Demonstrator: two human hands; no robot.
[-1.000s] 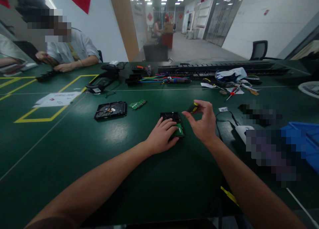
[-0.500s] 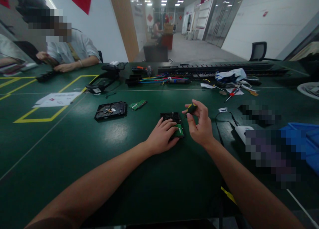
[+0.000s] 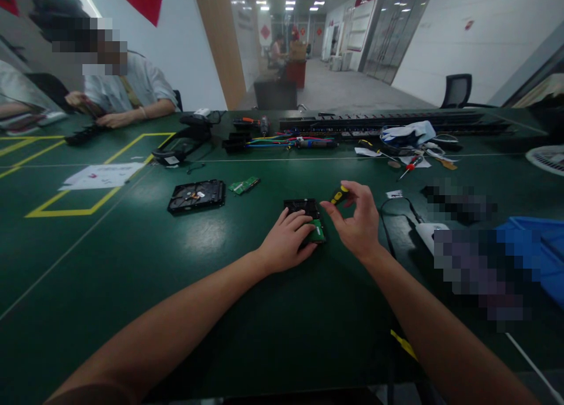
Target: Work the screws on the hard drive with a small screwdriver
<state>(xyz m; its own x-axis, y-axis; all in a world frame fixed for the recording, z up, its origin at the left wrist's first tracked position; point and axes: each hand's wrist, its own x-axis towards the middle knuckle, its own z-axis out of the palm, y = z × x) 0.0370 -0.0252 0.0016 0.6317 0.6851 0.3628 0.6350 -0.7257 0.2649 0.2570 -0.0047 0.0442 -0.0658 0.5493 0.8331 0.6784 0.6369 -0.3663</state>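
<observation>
A hard drive (image 3: 318,231) with a green circuit board lies on the green table in front of me. My left hand (image 3: 288,240) is draped across it, fingers over its top and thumb at its near edge, covering much of it. My right hand (image 3: 356,220) holds a small yellow-and-black screwdriver (image 3: 338,194) by its handle, just right of the drive's far end. The screwdriver's tip is too small to make out. Farther left lie another hard drive (image 3: 196,196), black and bare of its board, and a loose green circuit board (image 3: 244,185).
Cables (image 3: 273,140), a red screwdriver (image 3: 410,166) and a white-and-blue cloth bundle (image 3: 408,134) lie toward the back. A blue bin (image 3: 535,246) stands at the right. Paper (image 3: 101,176) lies at the left, where a co-worker (image 3: 136,87) sits across the table.
The screwdriver has tilted in my right hand, and the fingers around its handle have shifted, with the thumb extended farther left. My left hand and the hard drive have stayed put.
</observation>
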